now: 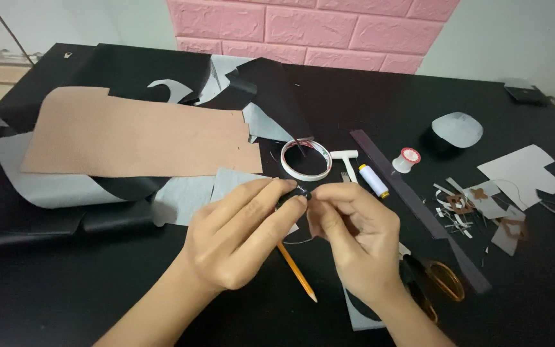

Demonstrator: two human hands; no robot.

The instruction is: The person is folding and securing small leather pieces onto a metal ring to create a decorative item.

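Both hands pinching a small black piece (pixel 302 191) above the black table (pixel 97 283) — left hand (pixel 239 234) and right hand (pixel 354 234) gripping it with fingertips, pencil (pixel 297 273) lying just below.

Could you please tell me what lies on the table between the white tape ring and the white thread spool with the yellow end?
In the head view, a white T-shaped tool lies between the white tape ring and the white thread spool with the yellow end.
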